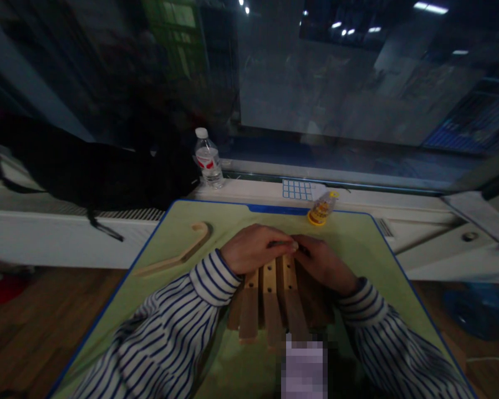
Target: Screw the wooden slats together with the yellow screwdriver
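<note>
Three pale wooden strips (270,302) with round holes lie side by side on a darker brown wooden board (316,307) on the table. Over the far end of the strips, my left hand (255,249) reaches in with curled fingers, its fingertips meeting those of my right hand (326,266). My right hand bends around the far right side of the board. Both hands look closed, but whatever sits between their fingers is hidden. To the left lies a hook-shaped wooden piece (191,249), apart from both hands.
A clear bottle with a yellow cap and base (322,209) stands at the back edge of the green table (149,310). Behind, on the sill, are a water bottle (209,160), a blue-gridded sheet (297,190) and a black bag (91,172). Dark glass rises beyond.
</note>
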Demonstrator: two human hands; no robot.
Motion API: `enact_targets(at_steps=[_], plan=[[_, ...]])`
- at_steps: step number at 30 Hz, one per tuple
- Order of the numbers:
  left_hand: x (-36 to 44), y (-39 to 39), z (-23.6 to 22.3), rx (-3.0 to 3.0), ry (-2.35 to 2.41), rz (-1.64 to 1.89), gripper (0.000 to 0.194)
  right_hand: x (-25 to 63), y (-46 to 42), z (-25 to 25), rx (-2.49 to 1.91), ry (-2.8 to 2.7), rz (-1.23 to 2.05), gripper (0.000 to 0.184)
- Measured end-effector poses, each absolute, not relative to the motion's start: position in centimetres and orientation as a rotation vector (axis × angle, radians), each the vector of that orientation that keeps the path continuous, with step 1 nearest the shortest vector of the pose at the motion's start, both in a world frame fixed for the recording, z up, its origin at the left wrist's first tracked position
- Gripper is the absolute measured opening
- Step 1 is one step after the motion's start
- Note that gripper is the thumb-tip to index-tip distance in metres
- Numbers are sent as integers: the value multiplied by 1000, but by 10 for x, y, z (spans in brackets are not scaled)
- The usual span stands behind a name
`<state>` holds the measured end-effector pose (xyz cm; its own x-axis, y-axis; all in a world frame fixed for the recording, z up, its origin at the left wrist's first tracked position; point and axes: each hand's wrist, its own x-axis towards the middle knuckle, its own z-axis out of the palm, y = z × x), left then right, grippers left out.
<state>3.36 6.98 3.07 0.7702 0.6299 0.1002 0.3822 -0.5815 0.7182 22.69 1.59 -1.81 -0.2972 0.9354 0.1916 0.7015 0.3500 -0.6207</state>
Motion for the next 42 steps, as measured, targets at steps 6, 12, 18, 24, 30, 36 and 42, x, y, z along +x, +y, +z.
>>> enact_targets(at_steps=[6,12,18,24,30,36,42], plan=[[31,70,29,2361,772,408,28,236,-12,-10,-1522,-2065,290,48],[33,68,32,2429,851,397,33,231,-80,8,-1408,-2330,147,76],[38,67,33,2498,876,329,35,211,-105,0,-1304,-2390,140,95],[37,64,33,2502,899,353,31,208,-97,-6,-1233,-2424,127,74],[38,65,34,2490,928,322,30,207,-98,-5,-1240,-2455,145,70],[38,64,31,2431,929,366,31,206,-98,-6,-1259,-2400,198,74],[39,63,30,2448,983,341,32,204,-100,-6,-1298,-2348,281,77]])
